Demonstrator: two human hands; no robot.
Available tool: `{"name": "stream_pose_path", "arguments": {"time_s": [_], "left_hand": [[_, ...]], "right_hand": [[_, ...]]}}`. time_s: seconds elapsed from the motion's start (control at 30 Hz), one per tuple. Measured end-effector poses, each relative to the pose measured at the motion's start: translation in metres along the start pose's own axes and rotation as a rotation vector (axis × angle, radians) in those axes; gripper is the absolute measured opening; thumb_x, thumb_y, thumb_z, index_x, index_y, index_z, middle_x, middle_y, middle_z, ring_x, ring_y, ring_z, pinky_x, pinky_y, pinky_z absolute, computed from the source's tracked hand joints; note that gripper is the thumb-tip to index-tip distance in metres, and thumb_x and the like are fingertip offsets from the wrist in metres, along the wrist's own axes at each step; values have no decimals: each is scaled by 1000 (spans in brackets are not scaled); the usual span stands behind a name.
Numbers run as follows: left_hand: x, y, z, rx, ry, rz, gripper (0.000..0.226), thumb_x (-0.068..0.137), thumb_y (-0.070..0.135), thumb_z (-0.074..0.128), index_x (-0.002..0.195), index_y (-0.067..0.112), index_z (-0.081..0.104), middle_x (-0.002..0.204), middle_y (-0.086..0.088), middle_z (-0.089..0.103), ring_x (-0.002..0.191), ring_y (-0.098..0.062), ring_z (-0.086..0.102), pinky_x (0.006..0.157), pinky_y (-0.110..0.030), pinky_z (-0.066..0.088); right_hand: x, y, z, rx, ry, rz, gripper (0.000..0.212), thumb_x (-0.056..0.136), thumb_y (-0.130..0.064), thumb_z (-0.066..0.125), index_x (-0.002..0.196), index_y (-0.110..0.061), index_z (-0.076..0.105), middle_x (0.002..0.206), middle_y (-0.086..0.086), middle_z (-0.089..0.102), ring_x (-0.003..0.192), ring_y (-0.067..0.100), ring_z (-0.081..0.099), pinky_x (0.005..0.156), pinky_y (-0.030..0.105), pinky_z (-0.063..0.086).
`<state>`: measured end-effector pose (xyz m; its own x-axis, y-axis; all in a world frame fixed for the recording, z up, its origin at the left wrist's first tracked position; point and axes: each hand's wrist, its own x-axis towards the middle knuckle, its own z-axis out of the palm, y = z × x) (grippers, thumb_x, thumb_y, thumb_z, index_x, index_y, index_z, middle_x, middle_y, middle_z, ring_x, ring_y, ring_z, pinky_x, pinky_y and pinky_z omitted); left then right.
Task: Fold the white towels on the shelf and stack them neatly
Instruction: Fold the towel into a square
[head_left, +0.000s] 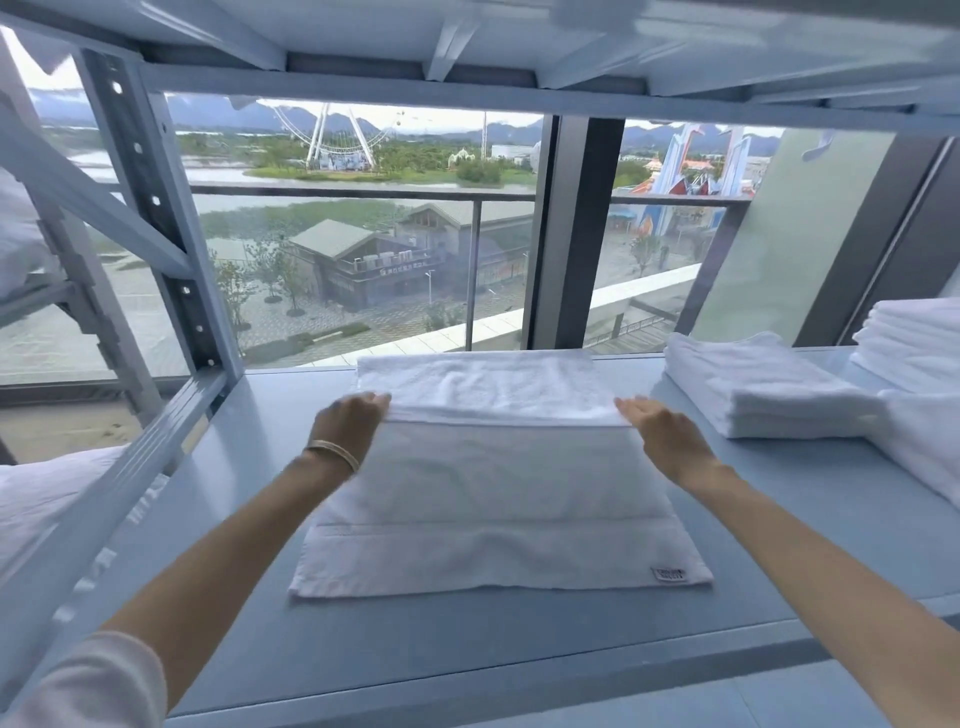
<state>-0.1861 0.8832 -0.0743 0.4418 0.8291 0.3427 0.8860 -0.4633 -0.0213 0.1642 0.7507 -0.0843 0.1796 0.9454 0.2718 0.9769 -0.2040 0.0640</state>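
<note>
A white towel (498, 499) lies flat in the middle of the pale blue shelf (270, 613), with a small label at its near right corner. Its near part is folded over toward the window, and that folded edge runs across the towel's middle. My left hand (353, 423) grips the left end of that edge, fingers curled onto the cloth. My right hand (657, 431) holds the right end with its fingers stretched along the corner. Both corners lie low on the towel.
A stack of folded white towels (763, 395) sits to the right, a taller pile (914, 343) behind it, and loose white cloth (924, 447) at the right edge. A metal upright (156, 218) and brace stand left; the upper shelf hangs close overhead. A window is behind.
</note>
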Motion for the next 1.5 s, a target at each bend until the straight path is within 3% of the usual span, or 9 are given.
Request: {"name": "stream_pose_path", "arguments": {"time_s": [0.13,0.37,0.53,0.7,0.87,1.03,1.17,1.37,1.5], "left_hand": [[-14,-22,-21,-62,538,222,47,72,-6,31,92,-1,73,91,-16,72,85,-35,70,61,-45,58],[-129,-56,92,56,53,446,47,60,-8,46,98,9,68,93,-6,74,75,-22,73,45,-28,53],[-121,-65,65,-165,94,236,69,45,-32,54,100,5,74,102,-9,72,87,-30,71,53,-41,56],[-153,-59,76,-121,63,481,52,58,-11,50,98,11,75,102,-3,73,86,-18,71,61,-25,55],[-167,-75,88,-82,-8,483,60,69,0,29,116,11,65,120,-2,65,103,-16,65,87,-23,45],[-162,-83,79,-41,-131,358,88,33,-21,78,114,12,67,118,-7,66,96,-21,68,61,-26,56],[-162,-65,65,86,-369,344,70,87,-6,42,149,8,14,157,-9,4,145,-20,12,116,-30,17],[-138,-21,38,-79,-391,293,49,95,32,24,142,30,37,154,10,25,144,-5,14,117,-37,9],[-107,8,58,-103,-437,413,47,102,31,29,145,43,15,158,9,3,146,-13,-2,117,-43,1]], "right_hand": [[-12,-4,-25,125,446,-46,74,60,33,45,121,-4,62,121,17,63,114,34,58,77,44,55],[-138,0,74,111,67,-203,67,41,18,78,90,-26,67,84,-14,67,79,15,70,43,19,43],[-138,-4,54,179,234,-72,66,38,24,76,91,-16,76,96,1,74,86,19,71,50,31,58],[-161,-8,63,110,187,-95,61,40,22,76,85,-19,75,87,1,74,71,21,72,40,35,54],[-184,-2,81,151,177,-76,72,40,25,76,100,-16,75,104,-1,72,88,18,70,58,31,57],[-178,5,81,145,155,-46,70,45,28,69,99,-17,75,104,1,72,86,23,71,57,37,58],[-170,-2,63,123,-19,65,63,73,15,53,118,-27,66,128,-10,60,110,18,63,76,38,56],[-156,-83,30,251,-120,-25,41,90,-27,42,129,-21,54,143,-4,43,136,14,32,101,31,36],[-120,-158,42,277,-360,-45,46,99,-46,24,146,-40,22,158,-1,12,143,26,12,112,55,15]]}}
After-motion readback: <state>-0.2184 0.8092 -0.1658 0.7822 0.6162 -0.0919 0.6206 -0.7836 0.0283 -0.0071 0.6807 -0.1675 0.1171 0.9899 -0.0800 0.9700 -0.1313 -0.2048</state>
